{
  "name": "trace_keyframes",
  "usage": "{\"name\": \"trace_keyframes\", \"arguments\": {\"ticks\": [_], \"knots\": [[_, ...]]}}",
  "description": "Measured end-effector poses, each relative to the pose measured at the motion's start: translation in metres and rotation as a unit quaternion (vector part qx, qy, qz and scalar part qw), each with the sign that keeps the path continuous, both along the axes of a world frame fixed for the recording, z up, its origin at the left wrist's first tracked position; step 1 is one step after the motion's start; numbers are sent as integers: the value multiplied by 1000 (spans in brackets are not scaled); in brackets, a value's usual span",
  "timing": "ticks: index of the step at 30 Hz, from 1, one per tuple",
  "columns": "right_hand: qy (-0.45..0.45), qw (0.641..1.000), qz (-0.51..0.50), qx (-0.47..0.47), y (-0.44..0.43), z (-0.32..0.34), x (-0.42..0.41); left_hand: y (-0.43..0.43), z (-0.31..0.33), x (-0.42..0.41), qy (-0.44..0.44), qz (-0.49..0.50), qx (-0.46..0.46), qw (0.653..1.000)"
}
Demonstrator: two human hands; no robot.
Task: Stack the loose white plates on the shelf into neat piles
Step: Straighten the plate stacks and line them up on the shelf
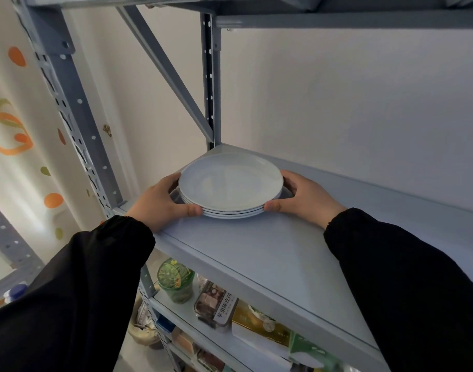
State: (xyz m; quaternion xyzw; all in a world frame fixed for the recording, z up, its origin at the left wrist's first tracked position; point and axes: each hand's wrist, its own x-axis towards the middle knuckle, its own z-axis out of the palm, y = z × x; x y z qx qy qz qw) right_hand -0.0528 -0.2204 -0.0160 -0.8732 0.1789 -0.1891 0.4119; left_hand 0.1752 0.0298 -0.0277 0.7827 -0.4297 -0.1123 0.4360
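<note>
Four or so white plates (231, 183) piled neatly at the back left corner of the shelf (270, 251), rims nearly flush. Clasped on both sides: left hand (163, 201) curled round the left rim, thumb pressing the lower plates; right hand (304, 197) likewise on the right rim. Probably squaring the pile or setting it down. No loose plates visible elsewhere on the shelf, so seemingly close to done. Jars and boxes (216, 304) on the shelf below.
</note>
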Motion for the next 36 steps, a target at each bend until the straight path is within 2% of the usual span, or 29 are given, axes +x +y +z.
{"name": "trace_keyframes", "arguments": {"ticks": [6, 12, 25, 30, 36], "knots": [[6, 1000, -7, 3, 5, 4, -15, -4, 6, -7, 4, -5, 17, 1000], [4, 999, -43, 12, 1, 6, -64, -31, 16, -37, -6, -44, 46, 998], [16, 985, -173, 11, -2, 12, -252, -117, 21, -176, -33, -171, 59, 983], [12, 975, -223, 7, 9, 9, -317, -133, 20, -230, -26, -212, 49, 976], [6, 963, -270, 13, 29, 4, -382, -143, 21, -285, -57, -251, 65, 964]]}}
